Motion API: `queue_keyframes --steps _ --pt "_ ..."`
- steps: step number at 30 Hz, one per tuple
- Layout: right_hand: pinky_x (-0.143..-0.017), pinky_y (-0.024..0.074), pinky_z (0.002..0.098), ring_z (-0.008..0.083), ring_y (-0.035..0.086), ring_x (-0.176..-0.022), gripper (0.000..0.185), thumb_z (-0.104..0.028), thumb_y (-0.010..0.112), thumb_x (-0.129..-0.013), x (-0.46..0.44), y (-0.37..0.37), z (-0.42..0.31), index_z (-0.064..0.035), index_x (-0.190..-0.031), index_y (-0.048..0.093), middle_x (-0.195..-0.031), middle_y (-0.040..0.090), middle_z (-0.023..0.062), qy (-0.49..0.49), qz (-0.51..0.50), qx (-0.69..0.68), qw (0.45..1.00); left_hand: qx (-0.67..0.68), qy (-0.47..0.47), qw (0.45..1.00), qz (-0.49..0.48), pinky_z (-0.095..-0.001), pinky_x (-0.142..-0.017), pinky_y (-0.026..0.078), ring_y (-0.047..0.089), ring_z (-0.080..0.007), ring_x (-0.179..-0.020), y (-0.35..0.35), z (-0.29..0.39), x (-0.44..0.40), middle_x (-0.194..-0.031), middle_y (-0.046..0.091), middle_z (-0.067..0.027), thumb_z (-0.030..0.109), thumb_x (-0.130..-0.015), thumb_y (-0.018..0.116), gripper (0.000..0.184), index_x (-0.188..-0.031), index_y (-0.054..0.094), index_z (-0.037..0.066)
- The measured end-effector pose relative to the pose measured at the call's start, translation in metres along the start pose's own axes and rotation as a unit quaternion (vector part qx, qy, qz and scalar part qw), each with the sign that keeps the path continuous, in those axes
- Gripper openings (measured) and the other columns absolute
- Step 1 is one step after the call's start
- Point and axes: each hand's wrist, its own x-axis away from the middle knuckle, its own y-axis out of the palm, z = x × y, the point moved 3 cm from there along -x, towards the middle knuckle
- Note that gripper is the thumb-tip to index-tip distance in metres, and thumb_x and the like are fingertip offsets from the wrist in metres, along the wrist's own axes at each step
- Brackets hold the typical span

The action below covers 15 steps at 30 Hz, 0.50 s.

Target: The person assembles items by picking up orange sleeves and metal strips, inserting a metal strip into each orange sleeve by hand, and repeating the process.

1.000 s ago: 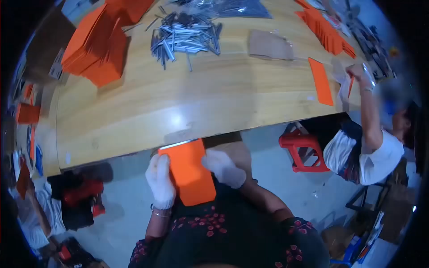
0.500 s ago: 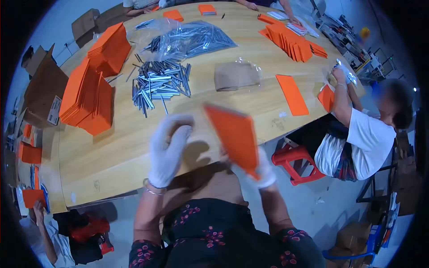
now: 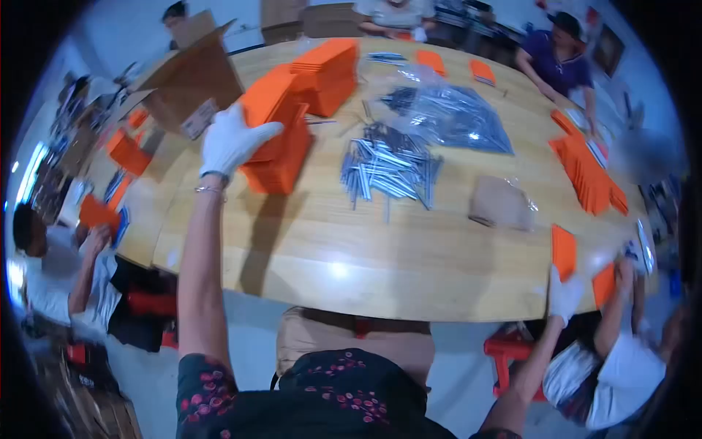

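My left hand [image 3: 232,141], in a white knit glove, rests on the edge of the nearer upright stack of flat orange pieces [image 3: 276,110]. Its thumb is spread from the fingers, and the far fingertips are partly hidden. Far to the right, my right hand [image 3: 565,298], also gloved, has its thumb and fingers around the near end of a flat orange piece [image 3: 563,249] by the table edge. Whether another piece lies under it I cannot tell. Between my hands lies a loose pile of short metal rods [image 3: 387,168].
Behind the rods is a clear plastic bag [image 3: 461,117] full of more rods. A folded brown packet [image 3: 501,203] lies right of them. Fanned orange pieces [image 3: 589,175] are at the far right. A cardboard box [image 3: 186,80] stands at left. Co-workers sit around the table, one close at right [image 3: 614,380].
My left hand has reached out left to the orange stack. My right hand has carried its orange piece from in front of me to the right table edge. The view has turned left.
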Motion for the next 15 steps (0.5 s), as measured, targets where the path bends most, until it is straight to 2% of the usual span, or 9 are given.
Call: queue_keyframes --steps 2,3,6,10,11,15 --pt "-0.077 0.0502 0.0470 0.0437 0.061 -0.082 0.065 -0.053 0.066 -0.083 -0.001 -0.018 -0.018 0.0085 -0.104 0.059 -0.095 0.064 0.0270 0.036 -0.071 0.079 0.994 0.004 -0.046 0.999 -0.021 -0.0412 -0.081 0.052 0.064 -0.0360 -0.094 -0.007 0.003 0.000 -0.106 0.064 -0.0218 0.056 -0.066 0.071 0.079 -0.115 0.059 -0.004" --pt "-0.077 0.0502 0.0470 0.0437 0.061 -0.082 0.065 -0.053 0.066 -0.083 -0.003 -0.014 -0.028 0.0085 -0.104 0.059 -0.095 0.064 0.0270 0.025 -0.071 0.073 0.995 0.000 -0.056 0.998 -0.014 -0.0412 -0.081 0.052 0.064 -0.0360 -0.094 -0.008 0.003 -0.001 -0.106 0.064 -0.0218 0.056 -0.066 0.071 0.079 -0.115 0.059 -0.004" --pt "-0.080 0.0497 0.0455 0.0422 0.061 -0.086 0.060 -0.048 0.066 -0.084 -0.010 -0.017 -0.041 0.0075 -0.107 0.059 -0.099 0.064 0.0258 -0.011 -0.040 0.039 0.998 0.022 -0.087 0.996 -0.020 -0.0411 -0.085 0.051 0.062 -0.0366 -0.101 -0.007 0.000 -0.007 -0.115 0.060 -0.0239 0.050 -0.066 0.072 0.078 -0.120 0.057 -0.004" --pt "-0.085 0.0489 0.0436 0.0403 0.060 -0.092 0.055 -0.042 0.065 -0.086 -0.014 -0.022 -0.045 0.0062 -0.112 0.058 -0.105 0.063 0.0242 -0.044 0.006 0.001 0.999 0.203 -0.052 0.977 0.026 -0.0403 -0.090 0.049 0.059 -0.0367 -0.104 -0.004 -0.011 -0.006 -0.116 0.059 -0.0237 0.040 -0.067 0.073 0.073 -0.126 0.056 0.000" --pt "-0.086 0.0487 0.0431 0.0398 0.060 -0.094 0.054 -0.040 0.065 -0.086 -0.013 -0.023 -0.047 0.0059 -0.113 0.058 -0.106 0.063 0.0238 -0.051 0.016 -0.009 0.999 0.204 -0.051 0.977 0.029 -0.0403 -0.090 0.049 0.059 -0.0367 -0.104 -0.007 -0.012 -0.004 -0.116 0.059 -0.0237 0.040 -0.067 0.073 0.073 -0.126 0.056 0.000" --pt "-0.090 0.0480 0.0412 0.0378 0.060 -0.100 0.050 -0.034 0.065 -0.087 -0.012 -0.027 -0.058 0.0046 -0.118 0.057 -0.112 0.063 0.0222 -0.079 0.060 -0.051 0.994 0.061 0.044 0.975 0.210 -0.0415 -0.094 0.046 0.056 -0.0370 -0.108 -0.024 -0.008 0.017 -0.119 0.057 -0.0213 0.030 -0.065 0.075 0.068 -0.126 0.059 0.005"
